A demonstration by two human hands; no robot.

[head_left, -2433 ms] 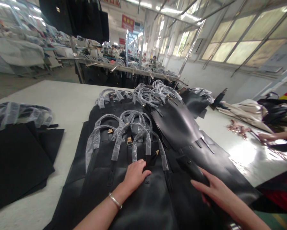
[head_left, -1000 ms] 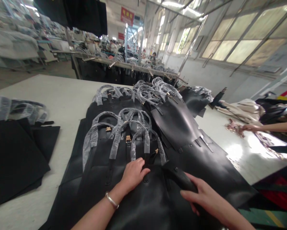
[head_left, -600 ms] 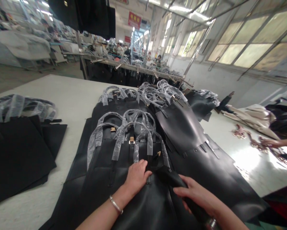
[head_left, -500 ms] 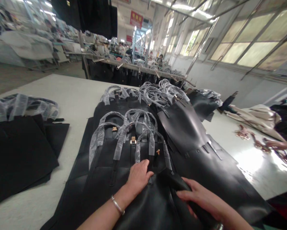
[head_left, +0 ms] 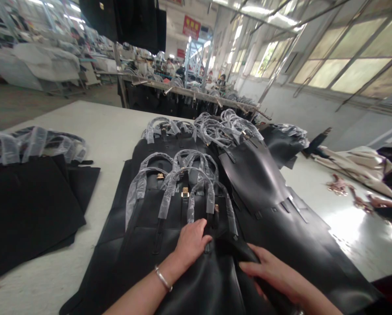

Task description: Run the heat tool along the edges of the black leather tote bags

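Right hand [head_left: 266,265], closed round long black smooth object [head_left: 237,248], has moved nearer left hand [head_left: 192,241], part-open on black leather-like bag [head_left: 200,282].

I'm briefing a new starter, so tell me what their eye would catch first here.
Probably the plastic-wrapped handles looping up from the black bags at the centre of the view. Then the gold-coloured clasp among them, and the silver bangle on the left wrist.

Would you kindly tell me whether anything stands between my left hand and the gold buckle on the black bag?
Yes: a plastic-wrapped handle rises between the left hand, which rests on the black bag, and the gold buckle. Nothing else visible stands between them.
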